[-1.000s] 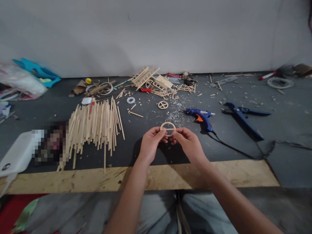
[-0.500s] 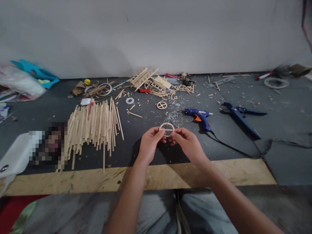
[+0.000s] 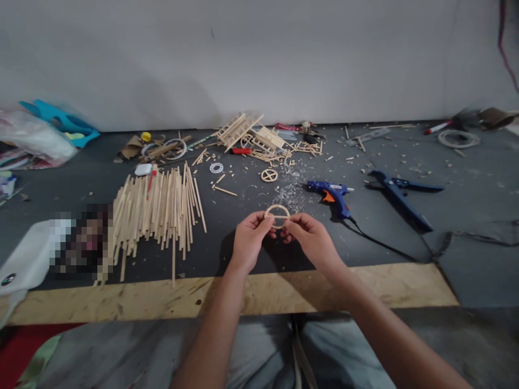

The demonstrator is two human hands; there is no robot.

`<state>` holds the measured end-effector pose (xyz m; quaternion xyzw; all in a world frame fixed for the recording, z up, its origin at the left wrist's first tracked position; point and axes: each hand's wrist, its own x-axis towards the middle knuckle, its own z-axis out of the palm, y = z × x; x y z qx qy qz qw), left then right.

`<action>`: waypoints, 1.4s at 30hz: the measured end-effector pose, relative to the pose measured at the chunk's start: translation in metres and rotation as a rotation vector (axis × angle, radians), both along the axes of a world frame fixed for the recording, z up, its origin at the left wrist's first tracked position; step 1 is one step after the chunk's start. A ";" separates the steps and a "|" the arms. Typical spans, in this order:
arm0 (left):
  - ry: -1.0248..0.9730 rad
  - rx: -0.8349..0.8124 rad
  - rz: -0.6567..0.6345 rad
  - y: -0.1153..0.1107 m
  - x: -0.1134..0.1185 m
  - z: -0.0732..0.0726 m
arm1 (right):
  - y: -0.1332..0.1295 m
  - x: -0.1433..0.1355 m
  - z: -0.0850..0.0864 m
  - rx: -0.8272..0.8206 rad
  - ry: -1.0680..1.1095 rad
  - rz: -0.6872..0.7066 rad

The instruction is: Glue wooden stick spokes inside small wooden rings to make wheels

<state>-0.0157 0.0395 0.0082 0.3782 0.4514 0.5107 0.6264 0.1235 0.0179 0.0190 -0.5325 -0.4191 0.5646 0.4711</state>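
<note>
Between my two hands is a small wooden ring [image 3: 277, 206] with one stick across its middle, held just over the dark tabletop. My left hand [image 3: 252, 232] pinches its left side between thumb and fingers. On the other side, my right hand [image 3: 307, 233] grips the rim and the stick's right end. Beyond the ring lies a finished-looking wooden wheel [image 3: 269, 175] with crossed spokes. A blue glue gun [image 3: 330, 193] with an orange trigger rests to the right of my hands. Wispy glue strands [image 3: 292, 192] lie scattered in front of them.
Many thin wooden sticks [image 3: 158, 210] are piled at left, near a white power bank [image 3: 34, 256]. A small wooden model [image 3: 243, 132] stands among scraps at the back. Blue cutters [image 3: 401, 197] lie at right, by the glue gun's black cord [image 3: 381, 247]. A white toothed ring [image 3: 216, 168] lies centre-left.
The ring stays in both hands with almost no movement. The camera view has shifted very slightly; the things on the table lie as before.
</note>
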 end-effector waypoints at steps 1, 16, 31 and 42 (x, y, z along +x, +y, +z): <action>0.006 0.001 -0.001 0.000 0.000 0.000 | 0.000 0.000 -0.001 0.001 0.002 0.002; 0.044 0.002 0.009 0.000 0.001 -0.001 | 0.000 -0.001 -0.001 0.000 -0.012 0.005; 0.046 -0.009 0.009 0.000 0.001 0.000 | 0.000 0.000 0.001 0.014 -0.058 0.014; 0.057 0.003 -0.001 0.000 0.000 -0.002 | 0.001 0.000 0.001 0.011 -0.048 0.004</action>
